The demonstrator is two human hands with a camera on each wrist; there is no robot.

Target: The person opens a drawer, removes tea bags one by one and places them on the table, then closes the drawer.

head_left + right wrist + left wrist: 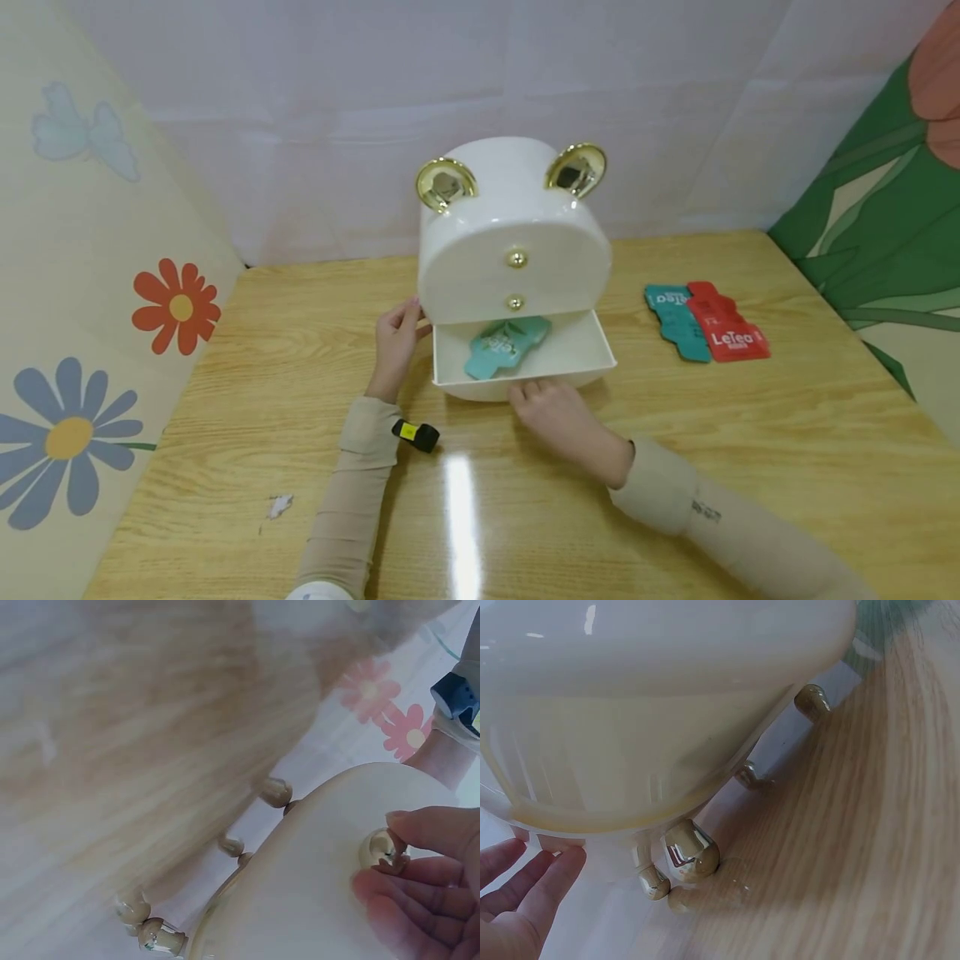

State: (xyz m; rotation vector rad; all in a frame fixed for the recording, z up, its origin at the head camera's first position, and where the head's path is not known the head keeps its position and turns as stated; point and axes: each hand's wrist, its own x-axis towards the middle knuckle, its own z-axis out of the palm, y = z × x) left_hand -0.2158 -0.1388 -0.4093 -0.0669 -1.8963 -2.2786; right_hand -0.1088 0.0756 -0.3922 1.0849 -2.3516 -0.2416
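Observation:
A white rounded drawer box (513,217) with gold ears stands on the table, its bottom drawer (570,346) pulled out. Inside that drawer lies a teal LeTea packet (504,345). My right hand (558,417) is at the drawer's front; in the right wrist view, thumb and fingers pinch the gold knob (384,847). My left hand (393,342) touches the left side of the box, and in the left wrist view its fingertips (566,862) rest against the white wall. Gold feet (692,851) hold the box off the table.
Right of the box, a teal packet (675,321) lies partly under a red LeTea packet (727,325). A white curtain (337,125) hangs behind the wooden table (247,400). Near the left forearm is a black strap with a yellow label (415,434).

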